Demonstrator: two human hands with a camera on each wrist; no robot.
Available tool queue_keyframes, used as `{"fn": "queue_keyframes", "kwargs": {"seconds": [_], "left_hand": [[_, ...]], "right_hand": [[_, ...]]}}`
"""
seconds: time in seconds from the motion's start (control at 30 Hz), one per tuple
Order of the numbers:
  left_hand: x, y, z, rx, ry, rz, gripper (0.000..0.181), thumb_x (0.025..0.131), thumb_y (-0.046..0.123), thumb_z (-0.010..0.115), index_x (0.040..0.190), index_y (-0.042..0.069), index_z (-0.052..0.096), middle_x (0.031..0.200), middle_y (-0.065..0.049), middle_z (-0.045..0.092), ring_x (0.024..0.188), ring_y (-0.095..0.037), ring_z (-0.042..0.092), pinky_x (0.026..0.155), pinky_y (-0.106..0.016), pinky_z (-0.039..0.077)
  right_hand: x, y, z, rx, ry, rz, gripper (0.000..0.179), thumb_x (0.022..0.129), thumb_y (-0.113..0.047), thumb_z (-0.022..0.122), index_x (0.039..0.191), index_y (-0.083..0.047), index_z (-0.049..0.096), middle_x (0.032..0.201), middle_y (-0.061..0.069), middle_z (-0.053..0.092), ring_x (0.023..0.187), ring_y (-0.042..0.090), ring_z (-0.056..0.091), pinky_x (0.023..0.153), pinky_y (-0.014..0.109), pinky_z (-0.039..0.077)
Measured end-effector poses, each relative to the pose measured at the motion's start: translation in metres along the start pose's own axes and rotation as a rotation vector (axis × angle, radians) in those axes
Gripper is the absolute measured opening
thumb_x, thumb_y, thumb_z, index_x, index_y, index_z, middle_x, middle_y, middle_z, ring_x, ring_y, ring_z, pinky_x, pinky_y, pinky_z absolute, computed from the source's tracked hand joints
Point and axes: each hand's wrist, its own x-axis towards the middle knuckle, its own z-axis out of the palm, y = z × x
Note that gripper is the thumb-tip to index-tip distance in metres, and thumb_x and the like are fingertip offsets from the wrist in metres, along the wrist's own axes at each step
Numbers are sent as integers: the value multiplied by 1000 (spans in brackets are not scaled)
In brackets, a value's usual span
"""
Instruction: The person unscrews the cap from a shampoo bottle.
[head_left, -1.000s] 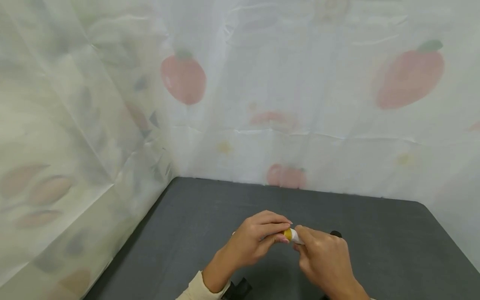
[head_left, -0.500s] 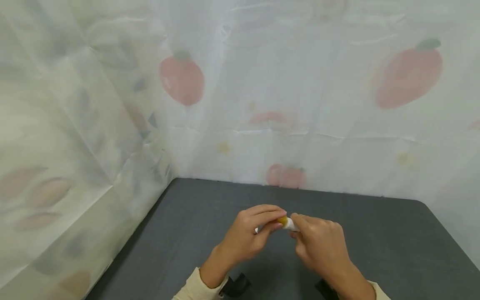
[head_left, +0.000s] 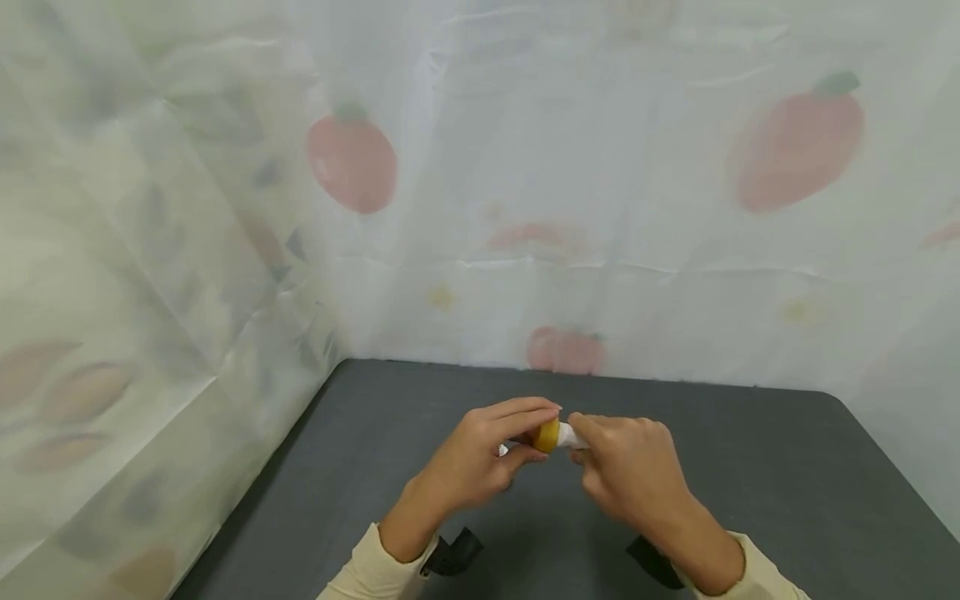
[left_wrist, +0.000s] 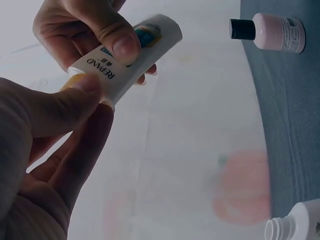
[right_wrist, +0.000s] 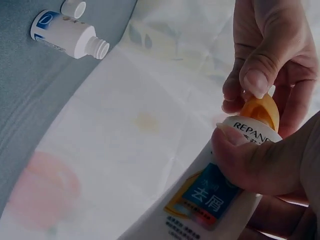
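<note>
A white shampoo bottle [right_wrist: 200, 200] with a yellow cap [right_wrist: 262, 110] and a blue label is held up between both hands, tilted. My right hand [head_left: 633, 462] grips the bottle body, its thumb lying across the front near the cap end. At the cap, my left hand [head_left: 480, 454] pinches the yellow piece between thumb and fingers; its other fingers extend beside it. In the left wrist view the bottle [left_wrist: 130, 60] shows "REPAND" lettering, and the left thumb hides most of the cap. From the head view, the hands cover much of the bottle.
A pink bottle [left_wrist: 277, 32] with a black lid stands on the dark grey table [head_left: 420, 392]. An uncapped white bottle [right_wrist: 62, 32] has a loose white cap [right_wrist: 73, 8] beside it. Fruit-printed curtains [head_left: 637, 167] border the table's back and left.
Both hands have risen in the head view with the bottle, shifting slightly left. More of the yellow cap shows between the left fingers. The black lid behind the right hand is now hidden.
</note>
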Motion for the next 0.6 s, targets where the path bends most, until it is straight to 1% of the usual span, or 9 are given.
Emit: {"fn": "queue_keyframes", "kwargs": {"seconds": [0.07,0.13,0.27,0.33,0.4,0.5,0.6], "left_hand": [[1,-1,-1,-1,-4,8,48,89,3,80,135,4,67,136,-11,69,99,-17,75,87,-17,60],[2,-2,-3,16,-3,14,46,88,6,81,132,5,68,133,-10,70,102,-17,75,88,-20,61],[3,-3,-5,58,6,34,41,88,13,83,127,5,72,129,-10,72,113,-20,72,87,-24,62],[4,-4,-5,63,15,60,39,88,14,82,125,5,73,128,-10,73,115,-21,72,86,-24,61],[5,-4,-4,51,31,92,35,89,12,82,122,4,74,126,-11,74,112,-20,73,85,-22,61],[8,-3,-3,28,62,149,28,90,7,79,117,4,76,120,-12,75,102,-18,76,83,-18,60],[10,-3,-1,28,99,181,23,91,3,76,115,4,76,113,-11,77,92,-14,76,80,-14,59]], "right_hand": [[1,0,-2,10,-30,15,31,64,-9,96,85,-14,74,74,-3,76,45,9,55,44,15,36],[3,0,-4,23,-68,33,29,65,-10,95,83,-15,72,72,-4,75,44,8,52,44,14,32],[6,0,-7,40,-133,59,27,67,-10,94,79,-18,71,73,-4,76,45,8,51,44,15,31],[7,0,-9,43,-151,59,27,68,-10,93,77,-19,69,70,-5,74,45,7,49,45,15,32],[8,1,-10,44,-163,55,30,70,-10,93,74,-20,65,67,-6,72,44,5,46,45,15,31],[9,1,-11,46,-169,52,34,71,-10,92,70,-21,59,63,-7,69,44,4,42,45,16,29],[9,1,-12,47,-170,53,36,71,-11,92,69,-22,58,62,-7,68,44,4,42,45,17,29]]}}
